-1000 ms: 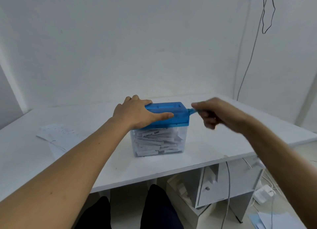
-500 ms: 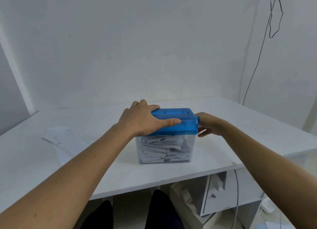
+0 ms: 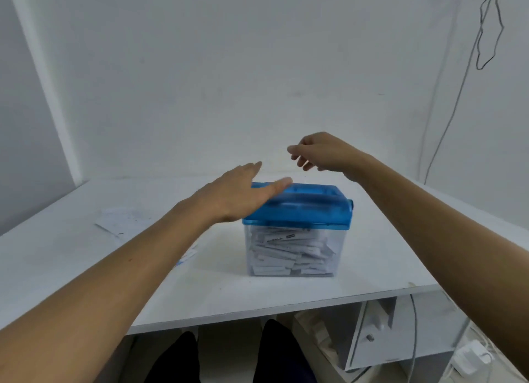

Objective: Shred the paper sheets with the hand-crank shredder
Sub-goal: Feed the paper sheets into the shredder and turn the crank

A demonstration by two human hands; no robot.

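Note:
The hand-crank shredder has a blue lid on a clear bin packed with white paper strips. It stands on the white table near the front edge. My left hand hovers flat over the lid's left end, fingers spread, holding nothing. My right hand is raised above and behind the shredder, fingers loosely curled and empty. The crank handle is hidden; only the blue stub at the lid's right end shows. Paper sheets lie on the table to the left.
White walls close the table in at the back and right. A black cable hangs down the right wall. Under the table stand a white drawer unit and cables, with a person's dark-clad legs below the front edge.
My left hand has lifted off the shredder lid and opened. My right hand has left the crank side and risen above and behind the shredder.

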